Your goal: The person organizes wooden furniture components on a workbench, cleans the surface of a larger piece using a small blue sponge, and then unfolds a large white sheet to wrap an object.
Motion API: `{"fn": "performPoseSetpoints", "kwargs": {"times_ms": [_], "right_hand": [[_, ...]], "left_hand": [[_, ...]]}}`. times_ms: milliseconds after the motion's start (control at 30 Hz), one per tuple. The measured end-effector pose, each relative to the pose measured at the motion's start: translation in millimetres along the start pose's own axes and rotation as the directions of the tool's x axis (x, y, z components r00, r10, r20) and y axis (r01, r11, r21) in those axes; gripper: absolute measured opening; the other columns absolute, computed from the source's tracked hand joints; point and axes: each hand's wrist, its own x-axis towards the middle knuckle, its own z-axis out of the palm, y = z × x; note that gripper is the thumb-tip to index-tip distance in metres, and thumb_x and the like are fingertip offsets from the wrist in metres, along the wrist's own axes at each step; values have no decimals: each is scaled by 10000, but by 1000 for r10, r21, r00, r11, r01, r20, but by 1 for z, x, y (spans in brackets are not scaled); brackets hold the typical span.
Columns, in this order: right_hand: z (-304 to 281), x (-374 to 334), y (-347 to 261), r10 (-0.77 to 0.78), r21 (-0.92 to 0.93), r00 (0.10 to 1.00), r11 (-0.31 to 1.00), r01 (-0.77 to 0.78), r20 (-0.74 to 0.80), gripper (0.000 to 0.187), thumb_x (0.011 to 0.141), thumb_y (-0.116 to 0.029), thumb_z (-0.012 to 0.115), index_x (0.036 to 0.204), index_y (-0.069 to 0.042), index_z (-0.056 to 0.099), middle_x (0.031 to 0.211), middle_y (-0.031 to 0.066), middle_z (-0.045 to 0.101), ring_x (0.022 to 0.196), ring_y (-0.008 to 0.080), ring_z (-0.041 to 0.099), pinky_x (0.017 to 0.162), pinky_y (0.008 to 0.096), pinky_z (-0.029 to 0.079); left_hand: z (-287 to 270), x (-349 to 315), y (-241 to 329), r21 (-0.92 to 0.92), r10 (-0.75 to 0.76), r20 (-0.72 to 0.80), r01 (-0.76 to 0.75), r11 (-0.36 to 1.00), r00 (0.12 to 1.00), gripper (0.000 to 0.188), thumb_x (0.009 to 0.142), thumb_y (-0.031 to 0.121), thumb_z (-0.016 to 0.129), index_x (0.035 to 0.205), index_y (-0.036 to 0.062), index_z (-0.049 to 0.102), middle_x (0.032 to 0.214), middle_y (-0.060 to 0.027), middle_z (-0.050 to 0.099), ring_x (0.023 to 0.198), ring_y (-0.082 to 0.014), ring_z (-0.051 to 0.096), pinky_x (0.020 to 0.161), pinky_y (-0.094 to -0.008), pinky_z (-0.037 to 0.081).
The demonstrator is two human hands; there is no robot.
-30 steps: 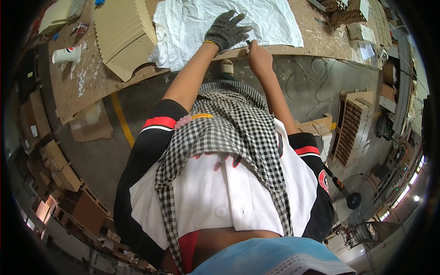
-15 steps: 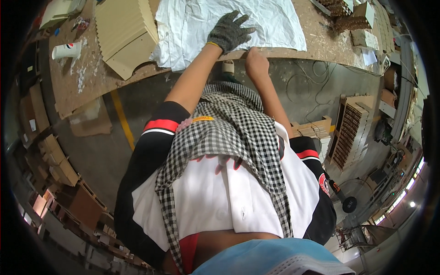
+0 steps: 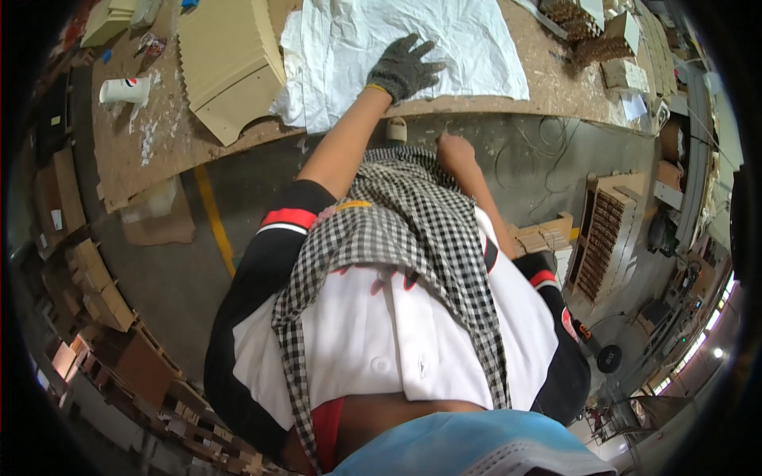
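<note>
My left hand (image 3: 403,70), in a dark grey knitted glove, lies with spread fingers on a crumpled white cloth (image 3: 476,59). The cloth is spread over the table (image 3: 147,170) close to its near edge. My right hand (image 3: 456,152) is bare and closed, held just this side of the table edge, in front of my checked apron (image 3: 397,230). Its fingertips are pinched together. Whatever they may hold is too small to make out.
Left of the cloth stands a stack of tan boards (image 3: 230,59), with a white paper cup (image 3: 125,90) on its side farther left. Brown slotted pieces (image 3: 609,44) sit at the table's right. Cables (image 3: 556,151) trail on the floor near a stacked bundle (image 3: 607,238).
My right hand has drawn back from the table edge toward my body, staying closed. My left hand still rests spread on the cloth. The whole view has shifted slightly.
</note>
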Motion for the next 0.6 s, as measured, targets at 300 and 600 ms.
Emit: {"fn": "performPoseSetpoints", "kwargs": {"times_ms": [300, 600], "right_hand": [[-60, 38, -10, 222, 344, 876, 936, -69, -428, 287, 901, -215, 579, 1170, -117, 595, 938, 176, 685, 875, 384, 658, 723, 495, 512], [-50, 51, 12, 160, 455, 699, 852, 259, -697, 220, 910, -198, 652, 1059, -48, 593, 985, 136, 659, 883, 366, 640, 710, 429, 496]], "left_hand": [[6, -5, -8, -195, -80, -273, 26, 981, 959, 433, 958, 483, 503, 1351, 319, 582, 1524, -65, 423, 1398, -356, 352, 1173, -447, 261], [-37, -33, 24, -276, -63, -102, 32, 961, 993, 481, 798, 530, 667, 948, 75, 697, 958, -139, 670, 906, -321, 640, 818, -438, 501]]}}
